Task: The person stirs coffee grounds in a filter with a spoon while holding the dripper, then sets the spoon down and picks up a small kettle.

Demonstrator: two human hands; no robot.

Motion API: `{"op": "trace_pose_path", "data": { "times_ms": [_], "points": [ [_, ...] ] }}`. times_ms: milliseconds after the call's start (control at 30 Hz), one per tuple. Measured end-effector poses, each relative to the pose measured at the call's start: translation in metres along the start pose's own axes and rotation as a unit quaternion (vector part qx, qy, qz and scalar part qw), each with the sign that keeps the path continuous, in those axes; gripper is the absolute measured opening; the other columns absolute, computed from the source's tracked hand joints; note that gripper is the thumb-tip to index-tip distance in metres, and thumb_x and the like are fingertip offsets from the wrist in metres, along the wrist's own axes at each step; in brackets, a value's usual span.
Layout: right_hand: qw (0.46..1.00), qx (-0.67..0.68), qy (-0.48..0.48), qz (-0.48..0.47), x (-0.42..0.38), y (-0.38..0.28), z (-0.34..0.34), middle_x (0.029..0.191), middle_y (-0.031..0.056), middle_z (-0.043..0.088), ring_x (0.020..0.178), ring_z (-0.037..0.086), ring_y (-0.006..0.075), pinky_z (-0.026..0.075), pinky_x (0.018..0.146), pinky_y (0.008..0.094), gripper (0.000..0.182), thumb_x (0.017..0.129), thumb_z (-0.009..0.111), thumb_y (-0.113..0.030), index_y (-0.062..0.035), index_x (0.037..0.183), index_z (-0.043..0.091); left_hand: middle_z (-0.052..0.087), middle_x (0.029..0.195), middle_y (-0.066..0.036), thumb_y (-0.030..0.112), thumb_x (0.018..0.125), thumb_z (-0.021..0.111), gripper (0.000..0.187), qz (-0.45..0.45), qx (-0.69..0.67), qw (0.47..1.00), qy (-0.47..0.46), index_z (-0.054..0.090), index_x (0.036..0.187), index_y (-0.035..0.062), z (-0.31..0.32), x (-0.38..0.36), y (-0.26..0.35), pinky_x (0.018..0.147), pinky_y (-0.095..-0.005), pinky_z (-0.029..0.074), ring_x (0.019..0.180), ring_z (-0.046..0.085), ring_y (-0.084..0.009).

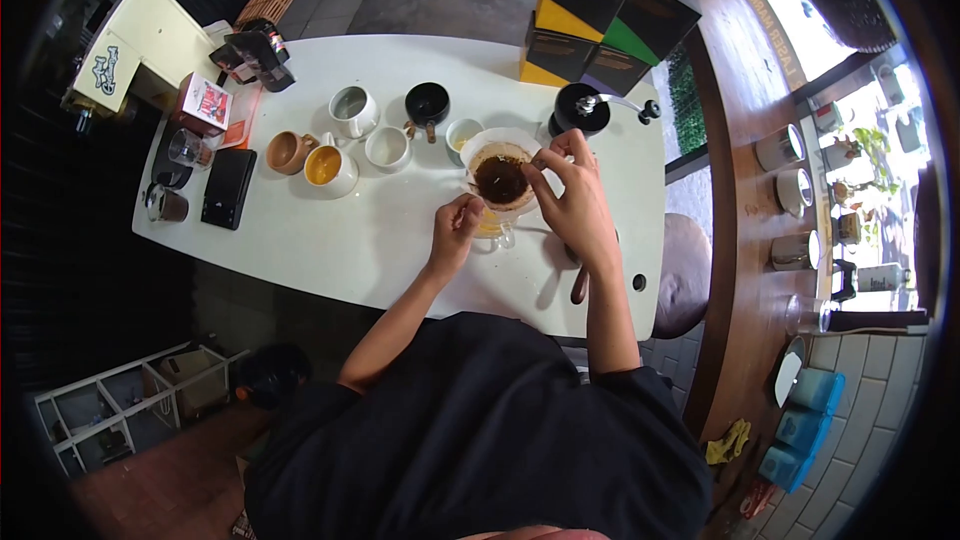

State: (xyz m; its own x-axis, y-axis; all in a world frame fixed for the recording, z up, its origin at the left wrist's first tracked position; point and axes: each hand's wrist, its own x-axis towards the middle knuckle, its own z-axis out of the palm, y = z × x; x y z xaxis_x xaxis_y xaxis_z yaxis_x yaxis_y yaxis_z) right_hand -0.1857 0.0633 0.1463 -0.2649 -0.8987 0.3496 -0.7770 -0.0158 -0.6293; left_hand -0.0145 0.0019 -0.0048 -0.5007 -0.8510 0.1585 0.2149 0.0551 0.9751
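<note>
A paper coffee filter [480,154] with dark wet coffee [502,180] inside sits on a clear glass vessel [492,226] with a small handle. My left hand [458,226] is closed at the filter's lower left edge, its fingertips pressed together. On the right side, my right hand [571,190] pinches at the filter's upper right rim, thumb and fingers together. What either hand grips is too small to make out for certain. Just beyond the filter stands a small pale cup [464,135].
Left of the filter stand several cups, among them a white mug with orange liquid [324,166] and a black cup [428,102]. A hand grinder [580,112] and stacked boxes [600,25] are at the far right. A scale [230,188] lies left.
</note>
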Motion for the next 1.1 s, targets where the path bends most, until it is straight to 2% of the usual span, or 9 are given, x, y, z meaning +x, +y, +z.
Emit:
{"op": "trace_pose_path", "data": {
  "times_ms": [67, 100, 233, 300, 833, 900, 1100],
  "points": [
    [1.000, 0.017, -0.018, -0.011, -0.001, 0.004, -0.003, 0.098, 0.0130, 0.051, 0.099, 0.053, 0.0306, 0.042, 0.091, 0.0407, 0.016, 0.088, 0.068, -0.016, -0.0013, 0.094, 0.069, 0.045, 0.068, 0.004, 0.046, 0.101, 0.054, 0.048, -0.025, 0.032, 0.999, 0.000, 0.048, 0.075, 0.0063, -0.003, 0.000, -0.006, 0.060, -0.0234, 0.032, 0.064, 0.039, -0.0050],
    [1.000, 0.011, -0.018, -0.015, 0.000, 0.004, -0.005, 0.099, 0.0131, 0.051, 0.099, 0.053, 0.0304, 0.042, 0.090, 0.0413, 0.017, 0.088, 0.068, -0.017, -0.0021, 0.096, 0.069, 0.041, 0.073, 0.006, 0.047, 0.099, 0.057, 0.047, -0.014, 0.010, 1.000, -0.006, 0.054, 0.083, 0.0032, -0.004, -0.001, -0.010, 0.059, -0.0221, 0.029, 0.069, 0.034, -0.0034],
    [1.000, -0.006, -0.024, -0.012, 0.004, 0.004, -0.006, 0.100, 0.0130, 0.051, 0.099, 0.053, 0.0303, 0.042, 0.091, 0.0410, 0.017, 0.088, 0.068, -0.017, -0.0023, 0.096, 0.070, 0.041, 0.073, 0.007, 0.048, 0.099, 0.058, 0.047, -0.012, -0.007, 1.000, 0.009, 0.053, 0.082, 0.0033, 0.001, -0.001, -0.005, 0.059, -0.0218, 0.029, 0.068, 0.034, -0.0034],
    [0.999, -0.013, -0.030, -0.022, 0.004, 0.005, -0.003, 0.100, 0.0128, 0.051, 0.100, 0.053, 0.0300, 0.042, 0.090, 0.0409, 0.017, 0.088, 0.068, -0.017, -0.0026, 0.096, 0.070, 0.045, 0.067, 0.003, 0.042, 0.103, 0.053, 0.046, -0.013, 0.007, 1.000, 0.014, 0.048, 0.074, 0.0063, 0.003, -0.001, 0.003, 0.059, -0.0229, 0.031, 0.063, 0.038, -0.0053],
    [0.993, 0.009, -0.061, -0.097, 0.007, 0.017, -0.019, 0.101, 0.0123, 0.052, 0.097, 0.052, 0.0288, 0.041, 0.087, 0.0407, 0.016, 0.087, 0.070, -0.018, -0.0054, 0.097, 0.072, 0.049, 0.067, 0.002, 0.038, 0.102, 0.054, 0.042, -0.027, 0.018, 0.998, 0.044, 0.048, 0.073, 0.0079, 0.006, -0.002, 0.007, 0.060, -0.0231, 0.036, 0.063, 0.045, -0.0070],
    [0.993, 0.013, -0.065, -0.093, 0.007, 0.017, -0.024, 0.101, 0.0130, 0.053, 0.100, 0.054, 0.0308, 0.042, 0.092, 0.0421, 0.017, 0.088, 0.070, -0.018, -0.0031, 0.096, 0.071, 0.049, 0.067, 0.002, 0.037, 0.102, 0.054, 0.041, -0.030, 0.022, 0.998, 0.041, 0.048, 0.074, 0.0078, 0.006, 0.000, 0.010, 0.059, -0.0232, 0.037, 0.063, 0.046, -0.0068],
    [0.993, 0.013, -0.058, -0.101, 0.005, 0.023, -0.023, 0.102, 0.0130, 0.053, 0.101, 0.053, 0.0298, 0.042, 0.093, 0.0416, 0.019, 0.088, 0.069, -0.019, -0.0025, 0.097, 0.072, 0.047, 0.066, 0.003, 0.039, 0.102, 0.052, 0.042, -0.028, 0.025, 0.998, 0.042, 0.048, 0.074, 0.0083, 0.009, -0.001, 0.015, 0.059, -0.0230, 0.037, 0.063, 0.047, -0.0067]
  ]
}}
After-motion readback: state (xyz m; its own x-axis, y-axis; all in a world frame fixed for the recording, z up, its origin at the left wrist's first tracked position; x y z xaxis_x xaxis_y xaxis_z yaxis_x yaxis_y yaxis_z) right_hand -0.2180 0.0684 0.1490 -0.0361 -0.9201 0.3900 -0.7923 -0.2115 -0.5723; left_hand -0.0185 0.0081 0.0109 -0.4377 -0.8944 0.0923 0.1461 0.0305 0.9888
